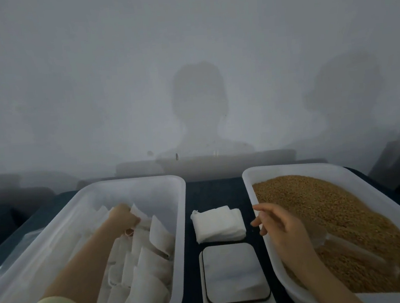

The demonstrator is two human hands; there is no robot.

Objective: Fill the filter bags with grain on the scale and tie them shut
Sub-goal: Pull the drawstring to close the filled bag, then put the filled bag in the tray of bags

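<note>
White filter bag (139, 214) gripped by left hand (123, 217) in tub (133, 182); right hand (282, 226) slack above grain-tub rim (248, 188).

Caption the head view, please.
Left hand grips a filter bag in the bag tub; open right hand hovers at the rim of the grain tub.

Pale grey wall (183, 43), well beyond the left hand (123, 216) and dimly lit, bears two soft head-and-shoulder shadows (200, 102); dark tabletop (214, 194) lies beneath that hand.

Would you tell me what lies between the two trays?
In the head view, a white folded stack and, nearer, the scale sit between the bag tray and grain tray.
</note>
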